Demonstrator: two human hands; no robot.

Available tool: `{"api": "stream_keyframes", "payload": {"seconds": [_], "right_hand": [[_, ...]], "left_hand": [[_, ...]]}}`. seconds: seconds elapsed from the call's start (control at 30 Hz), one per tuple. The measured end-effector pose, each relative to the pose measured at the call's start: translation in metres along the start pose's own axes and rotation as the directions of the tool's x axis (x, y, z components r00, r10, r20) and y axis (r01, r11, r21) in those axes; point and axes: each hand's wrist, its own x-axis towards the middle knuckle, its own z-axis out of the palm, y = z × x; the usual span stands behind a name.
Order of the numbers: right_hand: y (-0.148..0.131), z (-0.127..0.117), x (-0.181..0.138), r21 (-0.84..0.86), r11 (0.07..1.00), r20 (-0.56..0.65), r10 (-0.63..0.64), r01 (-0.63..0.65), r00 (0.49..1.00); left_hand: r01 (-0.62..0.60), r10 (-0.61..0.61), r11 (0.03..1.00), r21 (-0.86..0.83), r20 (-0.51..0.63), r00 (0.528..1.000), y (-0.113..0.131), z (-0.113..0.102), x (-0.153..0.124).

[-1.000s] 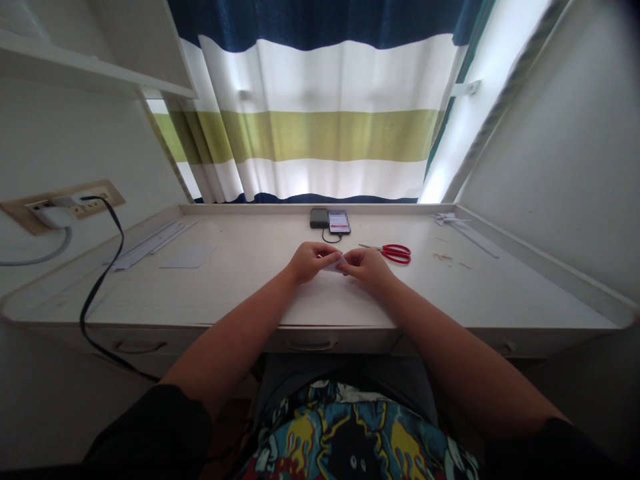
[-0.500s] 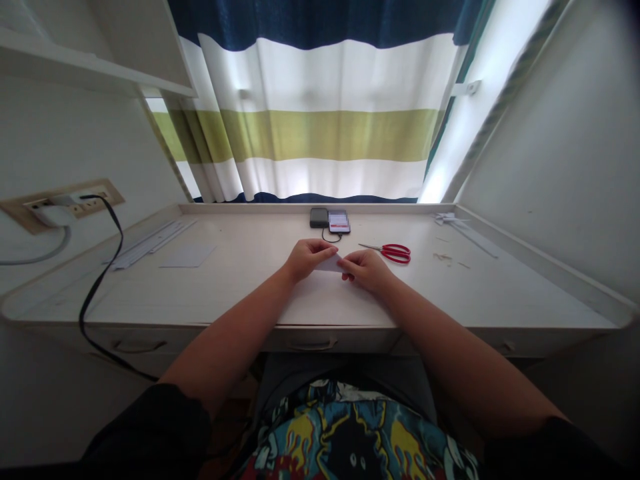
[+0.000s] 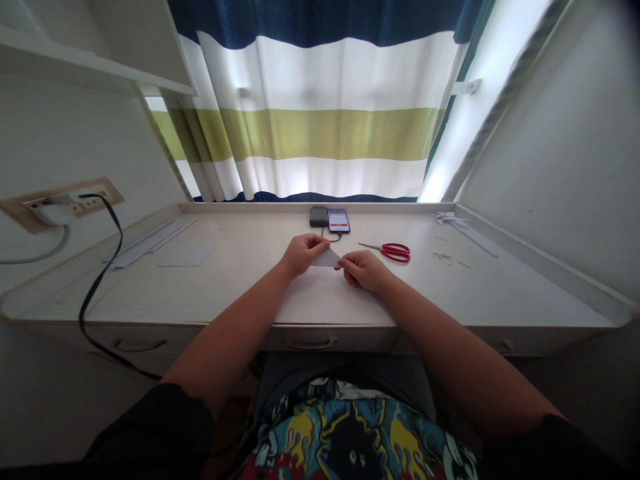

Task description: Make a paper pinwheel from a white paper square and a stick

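A small folded piece of white paper (image 3: 326, 259) is held just above the middle of the pale desk (image 3: 240, 293). My left hand (image 3: 299, 255) pinches its left end with curled fingers. My right hand (image 3: 364, 270) pinches its right tip, knuckles resting near the desk. Both forearms reach in from the bottom of the view.
Red-handled scissors (image 3: 393, 251) lie right of my right hand. A phone (image 3: 339, 221) and a dark power bank (image 3: 319, 217) sit at the back by the striped curtain. A white sheet (image 3: 187, 255) and flat strips (image 3: 150, 243) lie left. A black cable (image 3: 100, 280) hangs from the wall socket.
My hands have drawn slightly apart, and more of the folded paper shows between them as a pointed shape.
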Motion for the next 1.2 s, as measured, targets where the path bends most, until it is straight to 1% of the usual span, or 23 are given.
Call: {"api": "stream_keyframes", "payload": {"seconds": [0.1,0.23,0.4,0.57,0.67,0.8,0.97,1.1,1.2], "right_hand": [[0.0,-0.001,0.0,0.011,1.0,-0.028,0.012,-0.011,1.0],[0.003,-0.002,0.002,0.069,0.998,-0.1,0.002,0.005,0.995],[0.008,-0.001,0.007,0.239,0.967,-0.195,-0.041,0.088,0.98],[0.004,0.001,0.007,0.368,0.913,-0.275,-0.076,0.178,0.958],[0.0,0.002,0.006,0.395,0.896,-0.308,-0.08,0.204,0.948],[-0.003,0.001,0.004,0.406,0.89,-0.338,-0.065,0.208,0.939],[-0.004,-0.002,0.004,0.396,0.901,-0.38,-0.016,0.178,0.925],[-0.001,-0.004,0.005,0.392,0.908,-0.408,0.028,0.147,0.913],[0.004,-0.004,0.007,0.396,0.909,-0.415,0.048,0.133,0.908]], "left_hand": [[0.032,-0.032,0.999,0.001,0.0,0.999,0.0,-0.003,-0.001],[0.054,-0.055,0.998,-0.006,-0.016,0.998,-0.002,-0.004,0.001],[0.072,-0.074,0.997,-0.039,-0.058,0.996,-0.006,-0.004,0.004],[0.105,-0.11,0.99,-0.095,-0.052,0.993,-0.01,-0.002,0.005],[0.134,-0.139,0.982,-0.134,-0.028,0.99,-0.011,0.0,0.005],[0.176,-0.177,0.97,-0.166,0.013,0.984,-0.011,0.001,0.005],[0.229,-0.209,0.951,-0.208,0.113,0.971,-0.008,0.002,0.003],[0.231,-0.181,0.937,-0.262,0.2,0.963,-0.004,0.002,-0.001],[0.206,-0.142,0.93,-0.304,0.221,0.965,-0.001,0.001,-0.003]]}}
